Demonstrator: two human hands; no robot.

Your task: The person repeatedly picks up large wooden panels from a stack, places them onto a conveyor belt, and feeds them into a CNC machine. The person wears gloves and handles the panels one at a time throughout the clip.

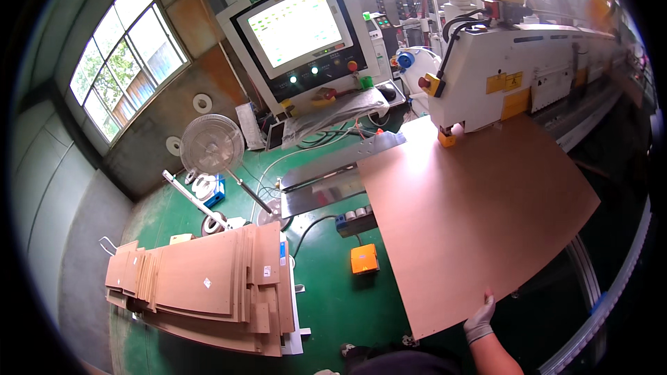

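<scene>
My right hand [479, 321], in a pale glove with bare fingertips, grips the near edge of a large brown board [479, 215], thumb on top and the other fingers hidden beneath. The board lies flat, its far edge beneath the front of a long white machine [514, 76] and its near end toward me. An orange block [446, 139] on the machine sits just over the board's far edge. My left hand does not show clearly; only a pale sliver appears at the bottom edge, which I cannot make out.
Stacked brown boards [201, 278] stand at the lower left. An orange box [364, 259] rests on the green floor beside the board. Behind are a standing fan [212, 144], a metal support plate [326, 191] and a control panel [295, 28] with a lit screen. A curved rail [618, 292] runs at right.
</scene>
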